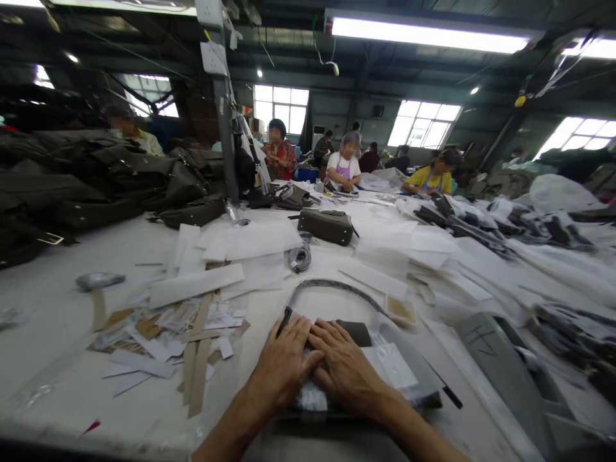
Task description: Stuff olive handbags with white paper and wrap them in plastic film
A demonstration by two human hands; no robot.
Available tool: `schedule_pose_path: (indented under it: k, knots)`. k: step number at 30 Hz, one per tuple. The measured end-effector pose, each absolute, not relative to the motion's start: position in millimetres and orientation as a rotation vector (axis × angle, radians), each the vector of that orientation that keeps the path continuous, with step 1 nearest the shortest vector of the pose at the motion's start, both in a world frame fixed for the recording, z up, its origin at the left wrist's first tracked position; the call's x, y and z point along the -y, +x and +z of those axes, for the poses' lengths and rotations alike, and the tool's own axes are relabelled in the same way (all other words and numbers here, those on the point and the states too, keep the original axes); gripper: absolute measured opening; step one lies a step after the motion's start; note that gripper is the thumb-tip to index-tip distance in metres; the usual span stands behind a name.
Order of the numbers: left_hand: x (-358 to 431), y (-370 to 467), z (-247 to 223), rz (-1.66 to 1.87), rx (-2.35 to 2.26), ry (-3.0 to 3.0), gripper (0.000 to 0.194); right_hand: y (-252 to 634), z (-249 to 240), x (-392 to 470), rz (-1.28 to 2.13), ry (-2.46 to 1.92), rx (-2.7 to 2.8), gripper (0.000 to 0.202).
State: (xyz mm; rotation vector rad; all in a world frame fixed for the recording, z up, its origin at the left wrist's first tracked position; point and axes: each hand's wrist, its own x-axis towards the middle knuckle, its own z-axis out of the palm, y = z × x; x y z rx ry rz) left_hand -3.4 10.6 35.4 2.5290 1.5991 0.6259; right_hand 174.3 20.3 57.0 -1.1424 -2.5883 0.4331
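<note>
A dark handbag (353, 332) lies on the table in front of me, partly covered by see-through plastic and white paper (392, 366). Its wrapped handle (337, 284) arches away on the far side. My left hand (283, 359) rests flat on the left part of the bag, fingers stretched out close to the handle's left end. Beside it, my right hand (344, 362) lies flat over the middle, its thumb touching or crossing the left thumb. Neither hand grasps anything. Much of the bag's near side is hidden under the hands and forearms.
Paper and card scraps (154, 340) are strewn at left. Beyond stand a brown bag (326, 226) and a coiled strap (299, 258). Dark bags (96, 173) pile up far left. A grey tape dispenser (505, 372) and a small dish (400, 309) are right. Several people sit across the table.
</note>
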Motion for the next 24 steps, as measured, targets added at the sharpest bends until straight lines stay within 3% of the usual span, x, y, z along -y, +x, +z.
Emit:
schedule_pose_path:
  k: [12,24]
  knots:
    - [-5,3,43,0.639,-1.651,2.293,0.044,185,25,-36,0.248,-1.281,2.467,0.053]
    - [-13,-1,32,0.705,-1.594,2.194,0.042,176,37,-42,0.24,-1.547,2.608,0.057]
